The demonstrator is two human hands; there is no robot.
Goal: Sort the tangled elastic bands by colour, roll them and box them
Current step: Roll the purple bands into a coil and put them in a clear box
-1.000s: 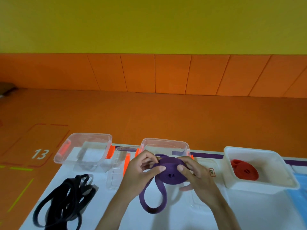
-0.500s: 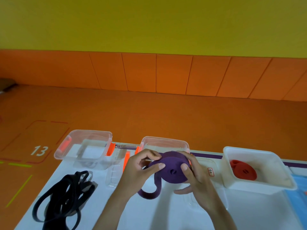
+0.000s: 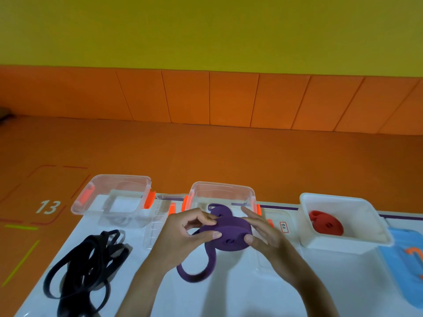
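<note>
We take this for the rolling step, nearly done for one colour. The flat purple elastic band is wound into a thick disc and held just above the white-topped bench, near the middle of its far edge. The left hand pinches the disc's left rim between thumb and curled fingers. The right hand clasps the other side, thumb on the near face and fingers reaching round behind. A loose tail of purple band hangs unwound below the disc, curving toward the near edge, and a short end pokes up behind it.

Directly behind the disc, on the far edge, stands an open clear plastic box with orange clips, which we judge is where this roll belongs. Toward the far right corner a white plastic tub holds a rolled red band. A second clear plastic box sits at the far left corner, and the tangled black elastic bands lie loose by the near left corner, not yet rolled.

The next move, as we judge it, calls for turning the disc to take up the tail while keeping the turns squeezed. The elastic looks springy, so a slack grip could let the coil spring apart.
</note>
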